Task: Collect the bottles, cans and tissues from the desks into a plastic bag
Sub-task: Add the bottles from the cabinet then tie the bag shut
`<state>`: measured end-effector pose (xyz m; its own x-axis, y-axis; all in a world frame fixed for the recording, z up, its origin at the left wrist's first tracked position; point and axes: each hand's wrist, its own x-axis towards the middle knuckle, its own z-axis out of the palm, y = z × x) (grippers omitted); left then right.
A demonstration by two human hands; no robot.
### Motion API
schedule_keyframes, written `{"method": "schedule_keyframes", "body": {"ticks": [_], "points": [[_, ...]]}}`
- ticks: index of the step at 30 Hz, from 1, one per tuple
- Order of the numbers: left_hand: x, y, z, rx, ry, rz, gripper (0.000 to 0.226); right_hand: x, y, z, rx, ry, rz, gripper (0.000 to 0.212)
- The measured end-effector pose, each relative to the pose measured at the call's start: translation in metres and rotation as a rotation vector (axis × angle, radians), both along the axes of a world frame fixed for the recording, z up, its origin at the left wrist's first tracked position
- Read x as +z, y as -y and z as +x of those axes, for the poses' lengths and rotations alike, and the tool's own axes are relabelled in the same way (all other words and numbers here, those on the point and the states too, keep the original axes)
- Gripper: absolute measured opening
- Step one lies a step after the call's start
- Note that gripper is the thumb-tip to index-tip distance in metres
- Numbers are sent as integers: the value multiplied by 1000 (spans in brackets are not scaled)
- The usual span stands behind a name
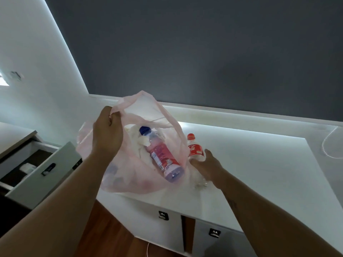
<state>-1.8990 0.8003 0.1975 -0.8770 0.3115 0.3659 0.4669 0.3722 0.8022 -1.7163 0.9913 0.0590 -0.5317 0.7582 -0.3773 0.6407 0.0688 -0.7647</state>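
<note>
the rim of the bag point(144, 104) is pinched up by the left hand point(107, 134) near the front left corner of the desk point(259, 173); a pink bottle point(163, 158) and tissues point(137, 145) are contained inside. the cola bottle point(193, 148), just right of the bag, is grasped by the right hand point(206, 166).

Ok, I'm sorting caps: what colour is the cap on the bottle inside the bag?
Blue cap, best seen in the head view.

A single head-worn wide-angle view looks forward and down, close over the desk point(259, 173).
</note>
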Motion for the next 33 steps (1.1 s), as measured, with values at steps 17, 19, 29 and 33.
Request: {"method": "schedule_keyframes", "body": {"ticks": [17, 19, 29, 33], "points": [[42, 19, 0, 109, 51, 155, 30, 96, 97, -55, 408, -260, 696, 64], [45, 27, 0, 116, 40, 154, 33, 108, 104, -70, 373, -359, 541, 64], [64, 49, -17, -77, 174, 78, 29, 74, 55, -38, 47, 119, 162, 45], [106, 70, -46, -541, 609, -247, 35, 123, 5, -6, 330, 106, -92, 16]]}}
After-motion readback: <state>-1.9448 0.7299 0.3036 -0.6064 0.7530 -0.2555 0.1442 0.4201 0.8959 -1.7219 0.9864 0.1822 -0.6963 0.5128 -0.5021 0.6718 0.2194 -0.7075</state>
